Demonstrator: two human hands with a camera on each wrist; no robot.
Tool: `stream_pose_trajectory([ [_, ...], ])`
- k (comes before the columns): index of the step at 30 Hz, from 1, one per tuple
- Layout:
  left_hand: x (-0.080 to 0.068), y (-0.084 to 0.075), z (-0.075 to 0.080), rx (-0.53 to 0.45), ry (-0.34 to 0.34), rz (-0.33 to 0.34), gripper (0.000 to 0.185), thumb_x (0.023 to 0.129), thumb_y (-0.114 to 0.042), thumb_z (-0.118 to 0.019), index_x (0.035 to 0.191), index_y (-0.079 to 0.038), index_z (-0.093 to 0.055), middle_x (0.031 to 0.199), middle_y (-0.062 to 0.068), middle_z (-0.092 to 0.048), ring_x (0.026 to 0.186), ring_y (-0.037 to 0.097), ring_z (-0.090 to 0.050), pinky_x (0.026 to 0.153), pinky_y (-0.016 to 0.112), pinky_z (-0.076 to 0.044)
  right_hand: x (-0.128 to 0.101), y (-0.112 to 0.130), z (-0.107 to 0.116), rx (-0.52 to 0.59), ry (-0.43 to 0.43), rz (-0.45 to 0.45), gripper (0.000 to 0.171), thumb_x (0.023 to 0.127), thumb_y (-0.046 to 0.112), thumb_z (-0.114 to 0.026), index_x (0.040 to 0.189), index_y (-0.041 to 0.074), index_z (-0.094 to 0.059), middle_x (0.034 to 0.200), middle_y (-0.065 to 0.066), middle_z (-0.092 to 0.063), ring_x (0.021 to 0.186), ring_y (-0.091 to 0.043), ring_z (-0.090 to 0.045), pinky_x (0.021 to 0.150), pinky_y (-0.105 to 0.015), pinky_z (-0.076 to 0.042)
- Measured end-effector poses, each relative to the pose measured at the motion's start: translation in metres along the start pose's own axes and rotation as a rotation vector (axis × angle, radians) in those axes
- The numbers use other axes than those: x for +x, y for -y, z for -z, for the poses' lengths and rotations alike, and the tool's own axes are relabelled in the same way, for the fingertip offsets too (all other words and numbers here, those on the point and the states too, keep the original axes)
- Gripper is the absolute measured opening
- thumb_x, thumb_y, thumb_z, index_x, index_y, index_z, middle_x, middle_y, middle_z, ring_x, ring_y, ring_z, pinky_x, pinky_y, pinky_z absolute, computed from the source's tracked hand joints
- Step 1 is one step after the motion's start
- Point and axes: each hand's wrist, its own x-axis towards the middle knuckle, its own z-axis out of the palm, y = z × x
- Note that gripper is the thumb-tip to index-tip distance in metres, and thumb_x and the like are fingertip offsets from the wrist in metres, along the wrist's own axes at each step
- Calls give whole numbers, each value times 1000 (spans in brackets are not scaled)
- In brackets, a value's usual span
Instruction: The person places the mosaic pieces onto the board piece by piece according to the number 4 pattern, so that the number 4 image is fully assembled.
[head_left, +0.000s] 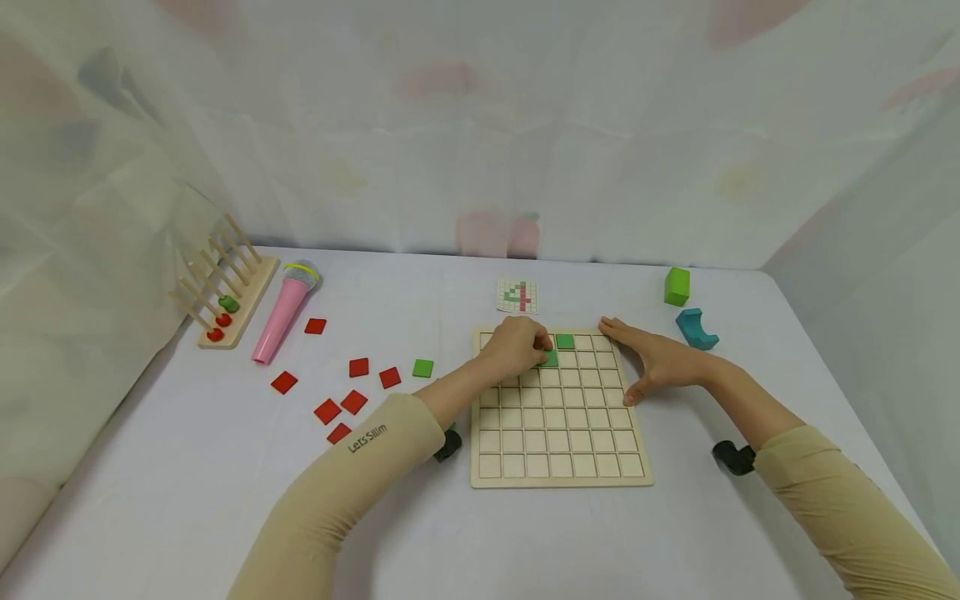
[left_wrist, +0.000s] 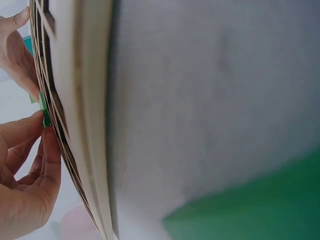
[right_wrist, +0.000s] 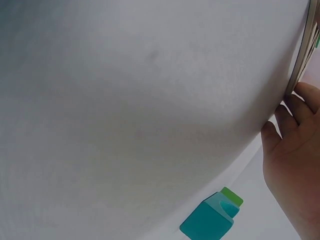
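A pale wooden grid board [head_left: 536, 442] lies flat on the white table. Over its upper left part, my left hand [head_left: 517, 346] pinches a green square tile [head_left: 551, 359] at the grid. In the left wrist view, thumb and fingertips grip that tile [left_wrist: 45, 111] close against the board's surface. Another green tile [head_left: 565, 342] sits in a top-row cell just beyond. My right hand [head_left: 660, 358] spreads along the board's right edge, its fingers at the upper right corner and the thumb lower down the side.
Several red tiles [head_left: 327, 411] and a green tile [head_left: 423, 367] lie left of the board. Behind it is a pattern card [head_left: 517, 296]. A pink microphone [head_left: 281, 321] and a pegged wooden stand [head_left: 258, 287] are far left; a green block [head_left: 677, 286] and a teal arch block [head_left: 696, 329] are right.
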Motion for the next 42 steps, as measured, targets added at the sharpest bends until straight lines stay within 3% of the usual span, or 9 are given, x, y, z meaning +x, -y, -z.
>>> stream_pose_trajectory([
  [8, -1, -1, -1, 14, -1, 10, 12, 89, -12, -72, 100, -7, -73, 100, 6, -73, 87, 18, -66, 76, 27, -53, 0, 0, 1, 4, 0, 3, 128, 63, 45, -89, 159, 6, -13, 168, -16, -5, 155, -42, -1, 121, -64, -8],
  [17, -7, 0, 7, 110, 9, -38, 27, 90, -10, -69, 117, -9, -71, 112, 9, -69, 100, 22, -66, 83, 33, -56, 1, -1, -2, 10, 7, 2, 127, 64, 44, -89, 159, 7, -13, 168, -16, -4, 155, -41, -1, 121, -65, -8],
  [23, -16, 2, 39, 44, -11, -51, 31, 89, -19, -73, 120, -10, -70, 118, 9, -70, 106, 23, -66, 87, 37, -55, 1, -1, -1, 0, -1, -2, 128, 63, 45, -89, 159, 7, -13, 168, -16, -5, 155, -41, -2, 122, -64, -9],
  [28, -25, 12, 72, -7, -35, -74, 33, 89, -20, -73, 120, -10, -69, 119, 10, -70, 99, 23, -67, 86, 35, -55, 0, -1, -1, -9, -3, -2, 129, 62, 45, -89, 159, 6, -13, 168, -17, -5, 155, -41, -2, 122, -64, -9],
  [34, -39, 35, 102, -38, -12, -81, 30, 91, -19, -72, 120, -12, -69, 119, 10, -69, 98, 22, -68, 81, 33, -55, 0, -1, -1, -8, -4, -2, 128, 63, 44, -89, 158, 5, -12, 168, -17, -5, 155, -42, -3, 121, -64, -10],
  [42, -56, 73, 121, -34, 64, -34, 33, 91, -17, -69, 123, -12, -67, 122, 13, -68, 107, 24, -66, 90, 39, -54, 0, -1, -1, -8, -5, 3, 128, 62, 44, -89, 158, 5, -13, 168, -17, -6, 155, -41, -3, 121, -64, -11],
])
